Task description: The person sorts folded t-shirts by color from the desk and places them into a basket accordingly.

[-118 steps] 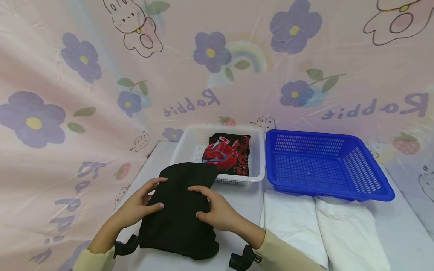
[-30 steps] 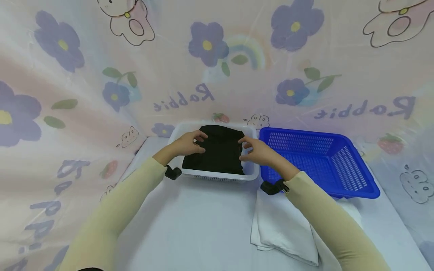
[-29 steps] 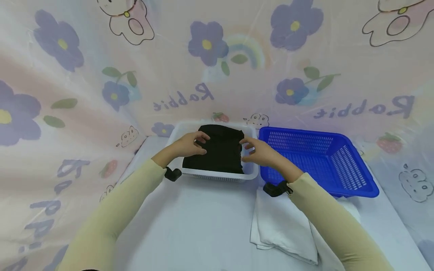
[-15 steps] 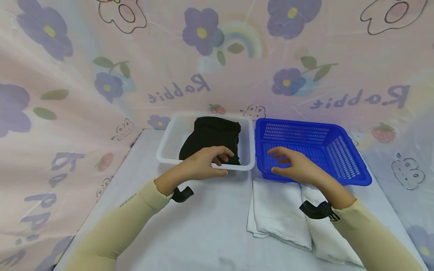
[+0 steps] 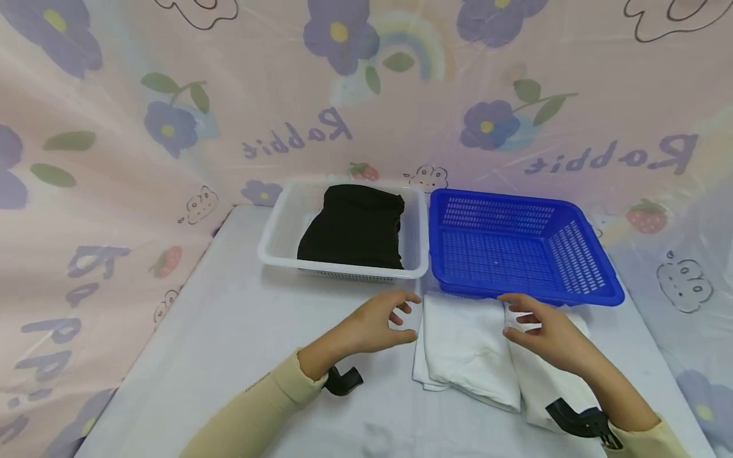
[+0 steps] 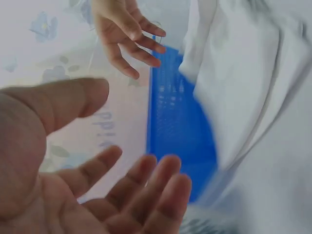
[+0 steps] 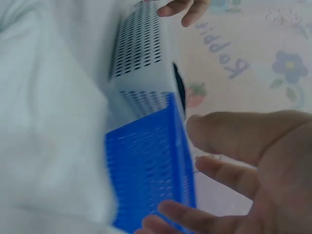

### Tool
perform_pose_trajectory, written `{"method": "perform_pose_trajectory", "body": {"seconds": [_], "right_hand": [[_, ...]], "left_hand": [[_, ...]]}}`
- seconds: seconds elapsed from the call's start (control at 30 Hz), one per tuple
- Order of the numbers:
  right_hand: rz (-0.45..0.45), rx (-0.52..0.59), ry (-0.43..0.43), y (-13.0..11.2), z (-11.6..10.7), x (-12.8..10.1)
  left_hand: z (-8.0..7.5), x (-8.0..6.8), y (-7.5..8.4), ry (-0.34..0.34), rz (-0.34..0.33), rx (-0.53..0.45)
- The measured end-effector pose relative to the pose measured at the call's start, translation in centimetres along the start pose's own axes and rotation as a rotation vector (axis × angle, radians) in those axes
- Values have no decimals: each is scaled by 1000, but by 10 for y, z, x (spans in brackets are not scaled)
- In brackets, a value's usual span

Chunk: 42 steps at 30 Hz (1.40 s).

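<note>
A folded black garment (image 5: 354,228) lies in the white basket (image 5: 276,238) at the back of the table. Beside it on the right stands a blue basket (image 5: 518,249) with nothing in it. In front of the blue basket lies a pile of white cloth (image 5: 469,346) (image 6: 248,78) (image 7: 44,126). My left hand (image 5: 382,321) (image 6: 87,185) hovers open just left of the white cloth, holding nothing. My right hand (image 5: 544,331) (image 7: 253,165) hovers open over the cloth's right part, fingers spread.
The table (image 5: 240,343) has a pale cover, with a flowered pink curtain (image 5: 172,127) close behind and to the left. Bare table surface lies in front of the white basket, left of the white cloth.
Both hands let go of the black garment in the white basket and drew back toward me; they now hover by the white cloth. The head view tilted down a little.
</note>
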State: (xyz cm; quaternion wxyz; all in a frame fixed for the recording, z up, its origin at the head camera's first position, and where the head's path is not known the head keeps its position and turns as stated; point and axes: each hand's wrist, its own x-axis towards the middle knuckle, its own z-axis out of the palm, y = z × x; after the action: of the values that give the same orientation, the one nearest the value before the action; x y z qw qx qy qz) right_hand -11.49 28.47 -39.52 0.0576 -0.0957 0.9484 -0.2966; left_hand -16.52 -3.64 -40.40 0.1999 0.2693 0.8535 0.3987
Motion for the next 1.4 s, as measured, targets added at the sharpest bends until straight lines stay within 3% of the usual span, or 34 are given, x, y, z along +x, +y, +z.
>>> {"method": "perform_pose_trajectory", "body": {"seconds": [0.3,0.53,0.9,1.4], "right_hand": [[110,82,-63,27,30,-17],[158,117,-19,29,41,-23],[193,65,-39,25,48,-26],[126,-57,111,37,74,-14]], "left_hand": [[57,20,-26,47,-133,-175],[82,30,-38,95,-173,-254],[92,39,-41,102,-165,-250],[104,48,-34,67,-147,-274]]}}
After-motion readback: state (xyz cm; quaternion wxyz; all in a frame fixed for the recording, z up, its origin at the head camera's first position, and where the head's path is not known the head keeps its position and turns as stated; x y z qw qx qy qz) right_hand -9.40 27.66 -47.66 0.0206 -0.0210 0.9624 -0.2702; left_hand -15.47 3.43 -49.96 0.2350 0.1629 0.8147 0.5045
